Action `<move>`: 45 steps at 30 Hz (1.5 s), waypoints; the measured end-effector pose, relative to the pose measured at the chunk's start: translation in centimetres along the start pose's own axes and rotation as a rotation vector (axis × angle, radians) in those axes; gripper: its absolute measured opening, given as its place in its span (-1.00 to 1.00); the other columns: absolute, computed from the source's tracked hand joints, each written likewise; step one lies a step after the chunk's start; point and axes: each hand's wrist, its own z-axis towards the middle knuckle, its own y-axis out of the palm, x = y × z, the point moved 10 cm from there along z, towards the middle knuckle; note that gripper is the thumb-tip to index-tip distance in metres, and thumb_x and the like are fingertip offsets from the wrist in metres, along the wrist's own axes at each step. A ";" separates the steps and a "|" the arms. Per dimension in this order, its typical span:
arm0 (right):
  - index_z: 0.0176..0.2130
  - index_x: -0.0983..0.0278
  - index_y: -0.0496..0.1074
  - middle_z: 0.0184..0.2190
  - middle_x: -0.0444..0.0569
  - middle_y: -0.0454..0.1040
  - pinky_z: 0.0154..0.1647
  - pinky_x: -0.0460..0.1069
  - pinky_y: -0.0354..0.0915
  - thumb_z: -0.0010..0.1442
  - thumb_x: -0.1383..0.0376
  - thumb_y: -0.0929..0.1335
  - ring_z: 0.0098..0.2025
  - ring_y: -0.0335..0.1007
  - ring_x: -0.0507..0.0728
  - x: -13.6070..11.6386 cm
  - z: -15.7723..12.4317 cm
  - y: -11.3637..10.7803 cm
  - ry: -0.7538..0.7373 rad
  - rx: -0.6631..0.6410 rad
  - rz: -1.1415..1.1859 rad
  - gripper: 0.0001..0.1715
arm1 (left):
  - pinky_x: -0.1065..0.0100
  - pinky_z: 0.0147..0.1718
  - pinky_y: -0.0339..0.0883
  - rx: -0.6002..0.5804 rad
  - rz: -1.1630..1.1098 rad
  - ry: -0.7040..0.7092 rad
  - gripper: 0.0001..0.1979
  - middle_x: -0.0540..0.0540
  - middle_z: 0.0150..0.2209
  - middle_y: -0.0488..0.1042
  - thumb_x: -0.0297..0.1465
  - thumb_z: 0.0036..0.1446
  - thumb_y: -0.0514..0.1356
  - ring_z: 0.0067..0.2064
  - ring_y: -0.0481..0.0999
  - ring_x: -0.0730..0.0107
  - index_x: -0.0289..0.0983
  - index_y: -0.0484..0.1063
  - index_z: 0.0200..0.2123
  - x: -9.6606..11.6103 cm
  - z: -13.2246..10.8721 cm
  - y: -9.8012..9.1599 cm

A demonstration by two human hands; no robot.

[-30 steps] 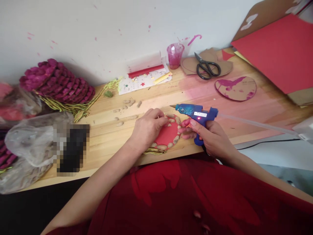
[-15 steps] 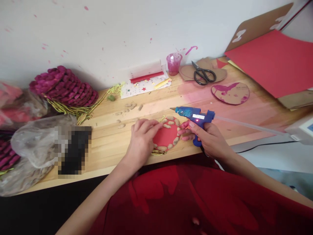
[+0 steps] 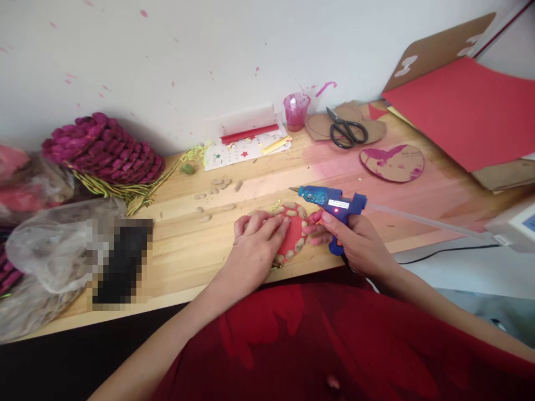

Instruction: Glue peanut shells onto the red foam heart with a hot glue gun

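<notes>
A small red heart piece (image 3: 295,231) edged with peanut shells lies near the front edge of the wooden table (image 3: 184,256). My left hand (image 3: 256,242) rests flat on its left half, fingers stretched out and pressing down. My right hand (image 3: 353,236) is closed round the handle of a blue hot glue gun (image 3: 330,199). Its nozzle points left, just above the heart, and a red light glows on its side. A clear glue stick (image 3: 422,220) juts out to the right from the back of the gun.
Loose peanut shells (image 3: 217,186) lie behind the heart. Black scissors (image 3: 346,130), a pink cup (image 3: 296,110), a paint-stained cardboard heart (image 3: 392,161) and red card sheets (image 3: 463,106) are at the back right. A purple shell bundle (image 3: 104,150) and plastic bags (image 3: 50,245) sit left.
My left hand has gone from pinching at the heart's top left rim to lying flat on its left half. The glue gun stays in about the same place.
</notes>
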 end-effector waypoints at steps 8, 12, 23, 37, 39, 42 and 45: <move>-0.20 0.23 0.60 -0.32 0.00 0.70 -0.29 -0.05 0.56 0.18 -0.04 0.47 -0.32 0.65 0.13 0.3 -0.2 -0.6 0.048 0.022 -0.057 -0.59 | 0.09 0.13 0.04 -0.062 0.002 -0.011 -0.61 -0.17 0.09 0.51 -0.42 0.38 0.06 0.12 0.33 0.13 -0.38 0.35 0.22 0.6 0.9 -0.2; -0.19 0.23 0.61 -0.34 0.02 0.70 -0.33 -0.07 0.56 0.14 -0.06 0.49 -0.38 0.64 0.12 0.5 0.1 -1.0 0.043 0.019 -0.088 -0.55 | 0.05 0.09 0.06 -0.068 -0.008 -0.041 -0.55 -0.19 0.05 0.51 -0.42 0.26 0.13 0.08 0.33 0.09 -0.43 0.37 0.19 0.5 1.1 -0.4; -0.22 0.22 0.59 -0.28 -0.06 0.65 -0.34 -0.10 0.55 0.22 0.05 0.48 -0.31 0.63 0.08 0.2 0.1 -0.2 -0.023 0.045 0.054 -0.71 | -0.05 0.13 0.03 -0.105 -0.065 -0.082 -0.43 -0.24 0.18 0.46 -0.16 0.27 0.16 0.17 0.30 -0.05 -0.36 0.36 0.23 0.4 0.8 -1.6; -0.21 0.20 0.60 -0.06 0.04 0.61 -0.30 0.04 0.62 0.09 -0.05 0.52 -0.15 0.64 0.22 -0.3 -3.1 -0.6 0.193 0.021 0.020 -0.58 | -0.06 0.05 0.09 -0.058 -0.048 -0.123 -0.54 -0.27 0.11 0.49 -0.21 0.27 0.13 0.12 0.34 -0.06 -0.34 0.43 0.13 0.7 0.6 -1.1; -0.23 0.21 0.60 -0.09 0.05 0.63 -0.32 0.04 0.62 0.05 -0.04 0.55 -0.23 0.66 0.21 -0.1 -3.1 -0.1 0.215 0.015 0.082 -0.57 | -0.05 0.07 0.08 -0.050 -0.047 -0.136 -0.54 -0.27 0.12 0.48 -0.22 0.26 0.13 0.13 0.33 -0.05 -0.35 0.44 0.12 0.7 0.6 -1.1; -0.31 0.22 0.59 -0.26 0.04 0.67 -0.32 0.03 0.61 -0.01 -0.03 0.58 -0.26 0.68 0.24 -0.1 -2.9 0.7 0.229 0.002 0.206 -0.58 | -0.03 0.10 0.07 -0.037 -0.060 -0.160 -0.54 -0.26 0.12 0.48 -0.22 0.24 0.14 0.12 0.33 -0.02 -0.35 0.42 0.12 0.7 0.5 -1.2; -0.35 0.21 0.59 -0.33 0.03 0.67 -0.32 0.01 0.61 -0.01 0.00 0.58 -0.20 0.68 0.29 -0.7 -2.2 0.6 0.173 0.042 0.261 -0.63 | -0.03 0.14 0.06 -0.024 -0.082 -0.164 -0.50 -0.26 0.11 0.47 -0.20 0.23 0.13 0.13 0.32 -0.01 -0.35 0.39 0.15 1.0 0.5 -1.3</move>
